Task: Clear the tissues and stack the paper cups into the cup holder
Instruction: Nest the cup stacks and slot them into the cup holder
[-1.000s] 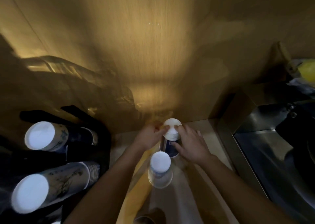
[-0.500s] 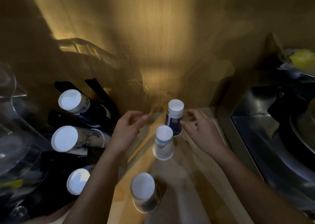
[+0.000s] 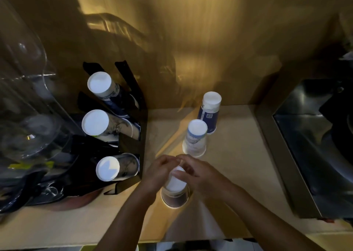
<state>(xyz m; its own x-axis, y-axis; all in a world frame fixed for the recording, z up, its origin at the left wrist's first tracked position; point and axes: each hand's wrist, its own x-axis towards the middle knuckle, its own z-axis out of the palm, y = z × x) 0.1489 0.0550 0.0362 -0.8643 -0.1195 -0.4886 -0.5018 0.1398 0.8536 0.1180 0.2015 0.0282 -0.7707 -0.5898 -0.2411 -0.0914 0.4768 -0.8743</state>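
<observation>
Three upside-down paper cups stand in a row on the wooden counter (image 3: 238,164). The far one is a blue cup (image 3: 209,113), the middle one a white cup with a blue band (image 3: 195,138). The nearest, a dark cup (image 3: 174,188), is gripped from both sides by my left hand (image 3: 159,172) and my right hand (image 3: 198,174), fingers meeting over its far edge. A black cup holder (image 3: 131,134) stands at the left with three stacks of cups (image 3: 99,122) lying in its slots, bottoms toward me. No tissues are visible.
A clear plastic container (image 3: 24,98) and dark wrappers (image 3: 38,185) sit left of the holder. A steel sink (image 3: 315,145) lies at the right. A wooden wall (image 3: 191,40) backs the counter. The counter's front edge runs along the bottom.
Both hands left the far blue cup, drew back toward me and closed around the nearest dark cup. The camera tilted down, bringing the holder and near cup into view.
</observation>
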